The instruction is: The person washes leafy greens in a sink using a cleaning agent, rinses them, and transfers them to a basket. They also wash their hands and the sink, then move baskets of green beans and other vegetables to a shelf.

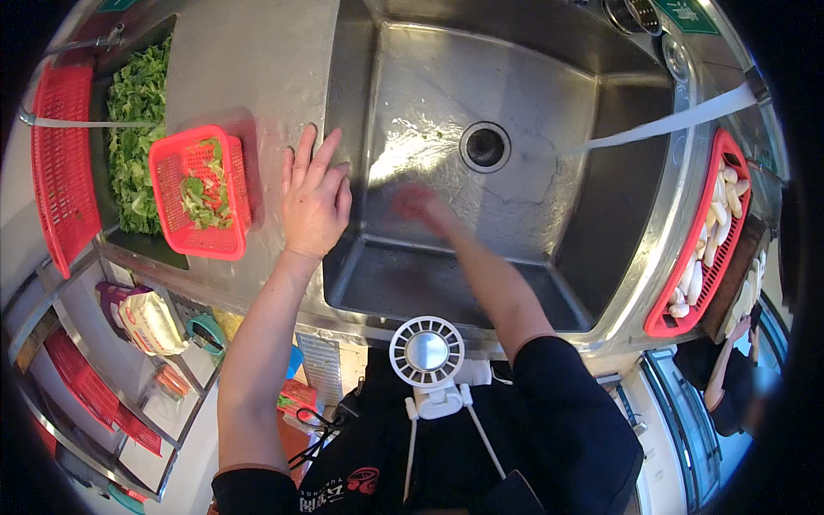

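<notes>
My left hand (315, 209) rests on the stainless steel ledge (270, 45) along the sink's left edge, fingers spread and holding nothing. My right hand (417, 207) is down inside the large steel sink (528, 84), blurred by motion, so its fingers and anything in them cannot be made out. Water shines on the sink floor around the drain (485, 147). A stream of water (676, 122) runs in from the right. Left of my left hand, a red plastic basket (241, 193) holds some leaf scraps (206, 205).
Chopped leafy greens (138, 154) fill the left basin under another water stream (96, 123). Beyond stands a red crate (64, 154). On the right, a long red basket (658, 315) carries peeled white vegetables (718, 219). Another person (724, 393) works at far right. A white fan (427, 351) hangs at my chest.
</notes>
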A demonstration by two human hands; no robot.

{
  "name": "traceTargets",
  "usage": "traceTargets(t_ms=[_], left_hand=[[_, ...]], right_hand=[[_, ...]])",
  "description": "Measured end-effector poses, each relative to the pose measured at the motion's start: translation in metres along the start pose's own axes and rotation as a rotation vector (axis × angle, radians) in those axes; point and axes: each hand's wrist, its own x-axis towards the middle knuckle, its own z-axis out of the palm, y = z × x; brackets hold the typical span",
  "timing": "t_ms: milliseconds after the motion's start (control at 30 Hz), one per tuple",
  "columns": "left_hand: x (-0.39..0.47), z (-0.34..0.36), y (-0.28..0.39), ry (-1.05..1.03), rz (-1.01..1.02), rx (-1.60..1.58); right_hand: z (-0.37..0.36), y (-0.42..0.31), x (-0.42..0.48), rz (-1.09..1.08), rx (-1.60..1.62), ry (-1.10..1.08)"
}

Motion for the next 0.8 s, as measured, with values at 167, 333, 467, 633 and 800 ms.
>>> traceTargets(t_ms=[167,333,467,633,800], left_hand=[[-0.003,0.002,-0.002,-0.01,-0.018,-0.012],[-0.006,0.001,-0.003,-0.038,-0.036,-0.017],[-0.007,-0.006,0.003,-0.031,-0.023,-0.023],[0.001,-0.004,0.001,-0.007,0.016,-0.01],[-0.01,0.004,-0.004,-0.035,-0.033,-0.012]], right_hand=[[-0.041,-0.086,-0.048,-0.365,0.302,0.342],[0.016,0.012,-0.04,0.17,-0.082,-0.06],[0.04,-0.029,0.033,-0.065,-0.107,0.027],[-0.038,-0.167,0.049,-0.703,0.196,0.299],[-0.099,-0.124,-0.083,-0.408,-0.189,0.587]])
